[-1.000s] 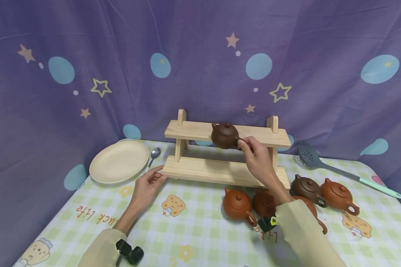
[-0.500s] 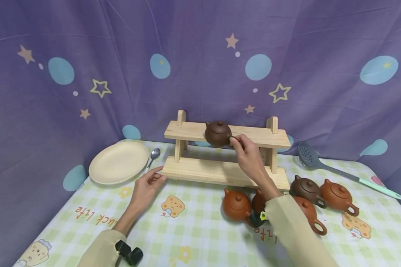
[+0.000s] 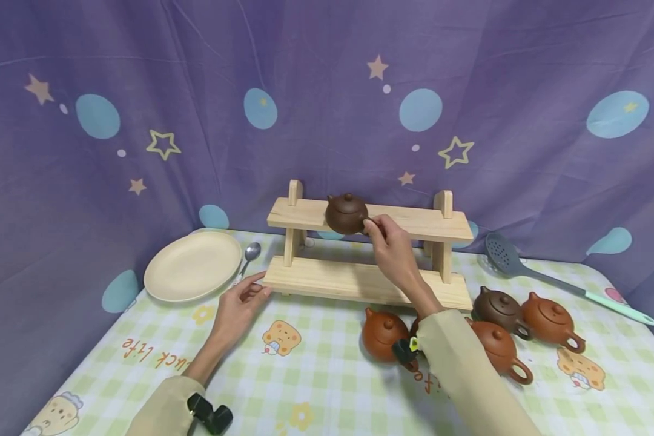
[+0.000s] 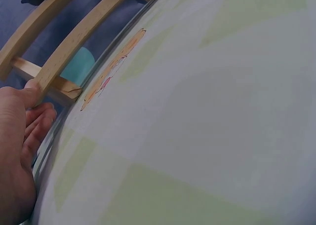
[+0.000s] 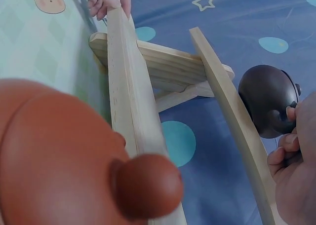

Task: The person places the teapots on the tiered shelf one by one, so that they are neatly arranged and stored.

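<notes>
My right hand (image 3: 395, 254) pinches the handle of a dark brown teapot (image 3: 346, 215), which is upright at the upper board of a two-tier wooden shelf (image 3: 332, 275), left of its middle. In the right wrist view the teapot (image 5: 264, 99) shows its rounded side close over that board, spout hidden. My left hand (image 3: 235, 310) holds the left end of the lower board. Seen from the left wrist, its thumb lies on the board's end, with the other fingers (image 4: 42, 116) bent beside it.
Two orange teapots (image 3: 381, 336) (image 3: 498, 348) stand before the shelf, another partly behind my sleeve. Right of them sit a dark teapot (image 3: 498, 309) and an orange-brown teapot (image 3: 550, 318). A slotted skimmer (image 3: 550, 278) lies behind; a cream plate (image 3: 193, 266) and spoon (image 3: 247, 257) lie left.
My right hand has carried the dark brown teapot left and slightly farther back along the upper board. My left hand has stayed at the lower board's end.
</notes>
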`<move>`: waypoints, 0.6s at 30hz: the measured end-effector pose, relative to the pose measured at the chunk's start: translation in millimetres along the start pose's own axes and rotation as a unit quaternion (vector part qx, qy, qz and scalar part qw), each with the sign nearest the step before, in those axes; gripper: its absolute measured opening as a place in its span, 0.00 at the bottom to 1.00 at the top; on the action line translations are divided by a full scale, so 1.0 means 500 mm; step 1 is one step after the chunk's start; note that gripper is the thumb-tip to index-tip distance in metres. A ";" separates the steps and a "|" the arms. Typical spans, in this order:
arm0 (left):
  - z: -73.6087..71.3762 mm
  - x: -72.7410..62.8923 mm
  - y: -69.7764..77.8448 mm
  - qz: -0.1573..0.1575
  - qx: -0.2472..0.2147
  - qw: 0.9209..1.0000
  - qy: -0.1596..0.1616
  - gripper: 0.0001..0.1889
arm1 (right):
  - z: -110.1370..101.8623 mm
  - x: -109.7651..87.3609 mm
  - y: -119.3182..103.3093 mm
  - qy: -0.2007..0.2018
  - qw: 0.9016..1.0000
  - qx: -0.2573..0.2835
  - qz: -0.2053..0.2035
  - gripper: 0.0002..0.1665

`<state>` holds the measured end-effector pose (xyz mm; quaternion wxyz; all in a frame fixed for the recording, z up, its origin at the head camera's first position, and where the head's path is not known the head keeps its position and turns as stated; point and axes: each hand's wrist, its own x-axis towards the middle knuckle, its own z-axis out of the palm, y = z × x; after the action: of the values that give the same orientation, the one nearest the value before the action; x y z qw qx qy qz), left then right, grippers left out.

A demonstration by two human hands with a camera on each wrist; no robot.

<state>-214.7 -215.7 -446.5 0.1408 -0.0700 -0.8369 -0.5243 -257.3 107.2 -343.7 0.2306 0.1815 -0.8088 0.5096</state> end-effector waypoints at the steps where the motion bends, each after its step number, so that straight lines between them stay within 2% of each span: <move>1: 0.001 0.000 0.000 0.000 0.001 1.000 0.000 0.24 | 0.002 0.002 0.000 -0.001 1.000 0.001 0.002 0.13; 18: 0.001 0.000 0.001 -0.002 -0.004 1.000 0.004 0.24 | 0.037 0.027 -0.008 0.002 1.000 0.003 0.005 0.13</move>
<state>-214.7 -214.9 -446.4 0.1423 -0.0670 -0.8344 -0.5283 -269.6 88.2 -340.2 0.2295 0.1773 -0.8073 0.5139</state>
